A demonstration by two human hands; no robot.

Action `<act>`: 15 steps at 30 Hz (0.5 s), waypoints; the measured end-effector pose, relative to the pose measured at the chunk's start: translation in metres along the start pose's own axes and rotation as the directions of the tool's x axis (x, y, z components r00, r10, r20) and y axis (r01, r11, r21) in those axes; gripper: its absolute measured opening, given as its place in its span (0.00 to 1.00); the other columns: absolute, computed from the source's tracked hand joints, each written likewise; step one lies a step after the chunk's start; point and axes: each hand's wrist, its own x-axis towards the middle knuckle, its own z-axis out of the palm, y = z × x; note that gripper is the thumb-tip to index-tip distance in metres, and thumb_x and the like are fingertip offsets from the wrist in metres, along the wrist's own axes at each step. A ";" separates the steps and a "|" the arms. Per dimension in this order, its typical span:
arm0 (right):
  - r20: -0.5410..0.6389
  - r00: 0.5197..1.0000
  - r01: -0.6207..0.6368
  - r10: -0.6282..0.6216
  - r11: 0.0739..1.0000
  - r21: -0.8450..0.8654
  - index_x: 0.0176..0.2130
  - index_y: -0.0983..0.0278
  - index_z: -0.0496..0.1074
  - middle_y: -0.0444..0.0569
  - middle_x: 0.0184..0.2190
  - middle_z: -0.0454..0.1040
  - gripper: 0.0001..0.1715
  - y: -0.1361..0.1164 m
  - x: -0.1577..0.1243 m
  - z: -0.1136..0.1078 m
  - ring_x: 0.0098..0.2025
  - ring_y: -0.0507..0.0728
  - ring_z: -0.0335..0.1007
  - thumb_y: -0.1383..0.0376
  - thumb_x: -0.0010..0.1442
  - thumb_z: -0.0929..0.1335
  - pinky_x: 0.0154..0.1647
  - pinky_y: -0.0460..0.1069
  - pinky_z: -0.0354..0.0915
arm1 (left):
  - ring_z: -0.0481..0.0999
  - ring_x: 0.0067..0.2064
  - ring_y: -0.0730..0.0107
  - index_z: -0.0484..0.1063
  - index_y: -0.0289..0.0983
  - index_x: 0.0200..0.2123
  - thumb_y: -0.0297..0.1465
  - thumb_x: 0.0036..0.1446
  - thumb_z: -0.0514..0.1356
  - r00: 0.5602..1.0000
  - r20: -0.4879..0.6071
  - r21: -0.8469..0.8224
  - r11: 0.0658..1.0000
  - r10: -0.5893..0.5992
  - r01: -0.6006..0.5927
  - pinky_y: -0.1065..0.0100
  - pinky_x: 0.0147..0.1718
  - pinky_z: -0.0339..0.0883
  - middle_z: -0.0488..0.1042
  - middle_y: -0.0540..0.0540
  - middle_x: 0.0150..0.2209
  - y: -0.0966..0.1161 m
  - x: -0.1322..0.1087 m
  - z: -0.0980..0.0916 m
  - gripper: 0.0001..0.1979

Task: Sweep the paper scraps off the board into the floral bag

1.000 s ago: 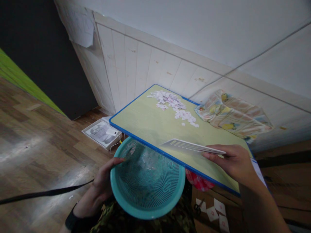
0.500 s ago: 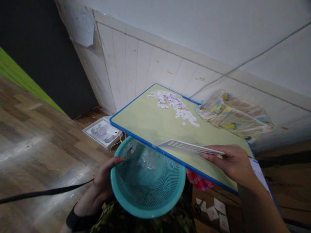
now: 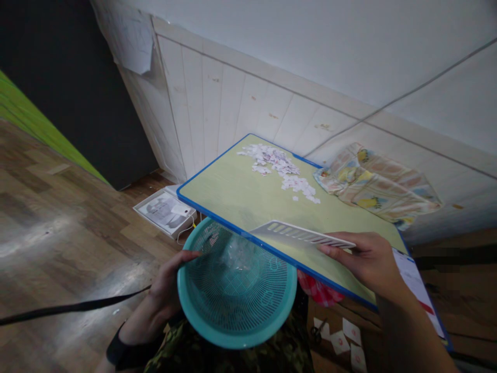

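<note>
My left hand [image 3: 171, 277] grips the left rim of a turquoise plastic colander [image 3: 236, 316] resting on my lap, with its thumb over the edge. Some clear crumpled plastic [image 3: 237, 255] lies inside it. The colander's far side sits under the front edge of a small yellow-green table [image 3: 229, 189] with a blue border. Between thumb and fingers, my right hand [image 3: 370, 261] holds a flat white slotted plastic panel [image 3: 289, 235], tilted over that front edge. Its far end reaches above the colander. Many small white paper scraps [image 3: 274, 160] lie heaped toward the table's back.
A patterned cloth [image 3: 382, 184] lies at the table's back right, against the wall. Printed papers [image 3: 413, 282] lie at the right end. On the floor are an open white box [image 3: 166, 211], scissors [image 3: 317, 330] and several white cards [image 3: 351, 330]. Red checked fabric [image 3: 318, 289] shows below the table.
My right hand and the slotted panel have shifted very slightly left and up, uncovering more of the printed papers. The left hand, colander and paper scraps look the same.
</note>
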 end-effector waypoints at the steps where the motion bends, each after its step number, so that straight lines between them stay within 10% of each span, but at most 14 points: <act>1: 0.002 1.000 0.006 -0.006 1.000 -0.002 0.37 0.55 0.87 0.45 0.34 0.87 0.05 0.000 -0.001 -0.001 0.31 0.60 0.86 0.63 0.60 0.77 0.31 0.48 0.79 | 0.80 0.21 0.59 0.81 0.29 0.24 0.18 0.57 0.60 1.000 -0.002 0.001 1.000 -0.003 0.003 0.65 0.24 0.77 0.81 0.37 0.22 0.000 0.000 0.000 0.12; 15: -0.191 0.980 -0.064 0.061 0.998 -0.013 0.39 0.57 0.87 0.45 0.34 0.87 0.07 0.009 0.011 0.005 0.32 0.60 0.84 0.60 0.59 0.77 0.32 0.50 0.77 | 0.81 0.22 0.59 0.81 0.30 0.26 0.18 0.54 0.64 1.000 0.006 -0.012 1.000 -0.008 0.008 0.65 0.25 0.78 0.82 0.37 0.24 -0.002 0.005 -0.008 0.08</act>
